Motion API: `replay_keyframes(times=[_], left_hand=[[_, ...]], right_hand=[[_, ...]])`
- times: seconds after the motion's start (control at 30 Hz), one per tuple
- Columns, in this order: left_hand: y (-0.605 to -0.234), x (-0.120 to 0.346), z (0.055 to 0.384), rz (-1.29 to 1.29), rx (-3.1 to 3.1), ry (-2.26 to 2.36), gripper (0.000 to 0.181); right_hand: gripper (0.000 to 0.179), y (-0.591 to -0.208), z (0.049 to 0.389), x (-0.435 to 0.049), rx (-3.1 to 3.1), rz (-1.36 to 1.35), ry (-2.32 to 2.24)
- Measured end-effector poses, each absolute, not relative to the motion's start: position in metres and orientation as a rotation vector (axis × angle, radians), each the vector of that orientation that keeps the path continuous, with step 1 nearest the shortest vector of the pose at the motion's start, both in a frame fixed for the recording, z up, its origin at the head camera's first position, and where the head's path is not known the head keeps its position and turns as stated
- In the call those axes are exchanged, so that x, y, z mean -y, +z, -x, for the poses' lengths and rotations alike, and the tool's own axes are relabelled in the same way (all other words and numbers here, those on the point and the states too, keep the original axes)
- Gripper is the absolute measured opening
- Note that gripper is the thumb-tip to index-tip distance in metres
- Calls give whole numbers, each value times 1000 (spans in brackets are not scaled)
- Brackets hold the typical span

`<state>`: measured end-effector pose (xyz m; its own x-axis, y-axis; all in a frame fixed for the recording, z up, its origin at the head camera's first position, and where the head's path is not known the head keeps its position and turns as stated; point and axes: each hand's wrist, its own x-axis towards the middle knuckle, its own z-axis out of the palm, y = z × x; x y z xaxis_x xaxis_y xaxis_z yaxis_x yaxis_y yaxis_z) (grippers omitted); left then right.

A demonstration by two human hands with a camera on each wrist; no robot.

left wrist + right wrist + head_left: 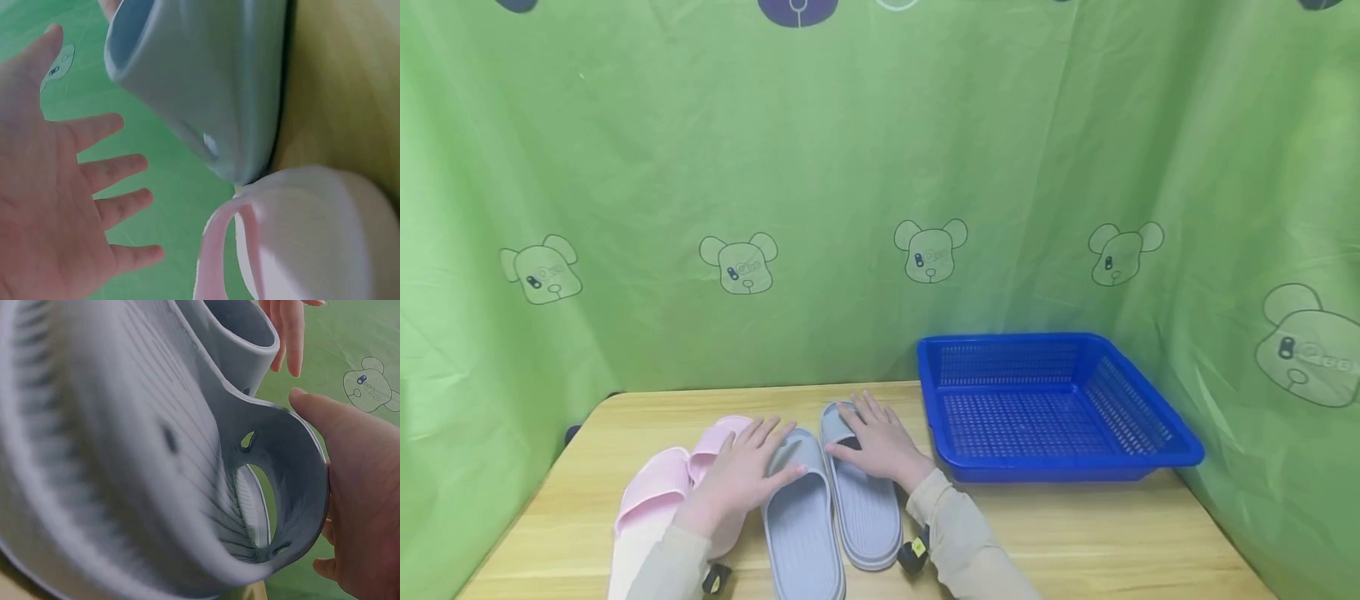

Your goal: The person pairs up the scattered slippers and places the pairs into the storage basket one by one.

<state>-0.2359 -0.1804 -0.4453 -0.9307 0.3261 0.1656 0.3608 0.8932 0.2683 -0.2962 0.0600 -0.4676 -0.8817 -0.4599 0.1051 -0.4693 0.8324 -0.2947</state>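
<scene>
Two grey slippers lie side by side on the table, the left one (805,537) nearer to me and the right one (868,517) a little farther back. My left hand (730,475), fingers spread, hovers between the left grey slipper and the pink slippers (651,483). In the left wrist view this hand (50,206) holds nothing, its palm apart from the grey strap (187,81). Over the right grey slipper's toe, my right hand (883,442) has its fingers extended. The right wrist view puts that hand (369,475) right at the outside of the strap (309,469).
A blue plastic basket (1187,448) stands at the back right of the wooden table (1060,533). Green cloth (835,167) with bear faces hangs behind and at both sides. The pink pair is at the left, partly hidden by my left arm.
</scene>
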Motion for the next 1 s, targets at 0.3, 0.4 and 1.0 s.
replay_keyframes(times=[0.3, 0.4, 1.0], left_hand=[[-455, 178, 229, 607, 2942, -441, 75], [-457, 177, 229, 622, 2935, -444, 75], [-461, 181, 233, 644, 2947, -490, 74]], right_hand=[[80, -470, 302, -56, 2987, -792, 529], [79, -470, 302, -57, 3002, -800, 564], [78, -469, 307, -61, 2996, -815, 748]])
